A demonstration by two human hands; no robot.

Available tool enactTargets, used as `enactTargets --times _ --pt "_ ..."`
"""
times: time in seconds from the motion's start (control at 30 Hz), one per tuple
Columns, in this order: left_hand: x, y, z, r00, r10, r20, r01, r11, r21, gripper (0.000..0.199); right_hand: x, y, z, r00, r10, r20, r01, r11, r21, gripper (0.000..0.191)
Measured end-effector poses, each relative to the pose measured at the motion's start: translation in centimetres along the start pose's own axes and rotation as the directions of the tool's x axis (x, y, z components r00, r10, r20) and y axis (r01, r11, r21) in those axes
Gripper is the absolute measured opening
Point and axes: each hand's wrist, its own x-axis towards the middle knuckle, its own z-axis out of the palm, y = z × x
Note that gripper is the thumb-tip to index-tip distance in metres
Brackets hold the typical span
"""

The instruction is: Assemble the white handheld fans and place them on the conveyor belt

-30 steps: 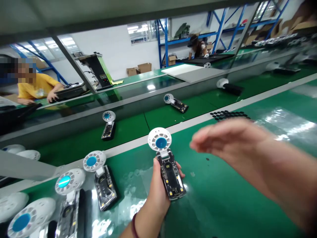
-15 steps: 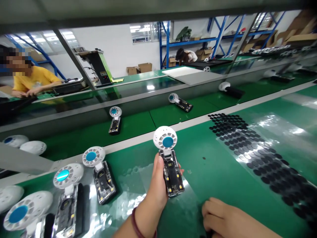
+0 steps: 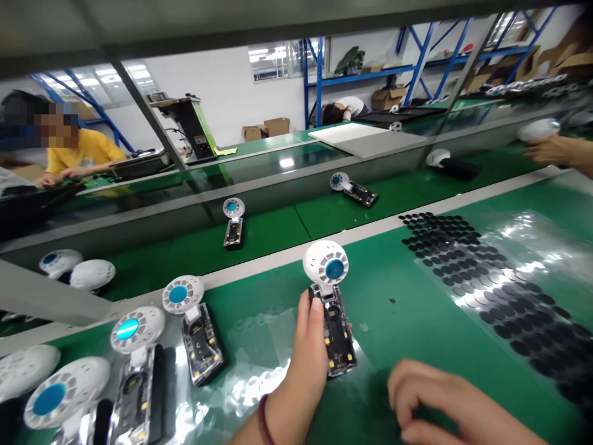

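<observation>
My left hand (image 3: 311,340) is wrapped round the dark clear-cased body of a device (image 3: 334,327), whose round white head with a blue disc tips up above the fingers. Lower right, my right hand (image 3: 426,395) hovers over the green table, its fingers curled with the tips bent under; whether it holds anything is hidden. Several like devices stand or lie at the left, the nearest one (image 3: 199,340) with its blue disc facing up. Rows of black round stickers (image 3: 491,287) on clear sheets lie at the right.
Beyond the pale table edge (image 3: 273,258), a green conveyor (image 3: 273,222) carries more devices. At the far right, another person's hand (image 3: 556,151) touches a white device. A person in yellow (image 3: 86,151) sits at the back left; a metal post (image 3: 50,293) stands at the left.
The view has shifted slightly left. The devices on the conveyor appear further right. Another person's hand has come into view at the far right. My left hand still holds the device.
</observation>
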Motion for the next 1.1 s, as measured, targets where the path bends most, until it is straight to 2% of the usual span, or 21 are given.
enactTargets --times 0.13,0.23,0.3,0.43,0.67,0.87,1.0,1.1 --pt "-0.1 0.1 -0.3 0.999 0.041 0.026 -0.043 0.997 0.062 0.042 4.1 -2.1 -2.1 0.957 0.173 -0.231 -0.138 0.978 0.158 0.016" --pt "0.1 0.1 -0.5 0.999 0.054 0.008 -0.054 0.994 0.097 0.047 6.4 -3.0 -2.5 0.947 0.231 -0.222 -0.174 0.953 0.249 0.016" --pt "0.1 0.2 -0.4 0.999 0.048 -0.015 -0.046 0.992 0.114 0.048 7.2 -3.3 -2.3 0.952 0.224 -0.210 -0.174 0.957 0.232 0.014" --pt "0.0 0.5 -0.1 0.996 0.051 -0.073 -0.041 0.990 0.134 0.047 7.6 -4.0 -1.6 0.950 0.211 -0.230 -0.181 0.973 0.142 0.017" --pt "0.0 0.4 -0.1 0.996 0.018 -0.091 -0.007 0.993 0.121 0.048 7.9 -4.2 -1.4 0.949 0.211 -0.233 -0.190 0.976 0.110 0.019" --pt "0.0 0.5 -0.2 0.994 -0.012 -0.106 0.030 0.984 0.176 0.054 8.1 -3.7 -1.0 0.954 0.199 -0.222 -0.194 0.980 0.047 0.019" --pt "0.0 0.4 -0.2 0.990 -0.081 -0.119 0.103 0.976 0.192 0.062 8.1 -3.4 -0.7 0.952 0.189 -0.240 -0.179 0.982 0.063 0.019" --pt "0.0 0.2 -0.3 0.985 -0.065 -0.157 0.100 0.969 0.226 0.067 8.2 -3.3 -0.6 0.953 0.155 -0.259 -0.135 0.986 0.096 0.019"
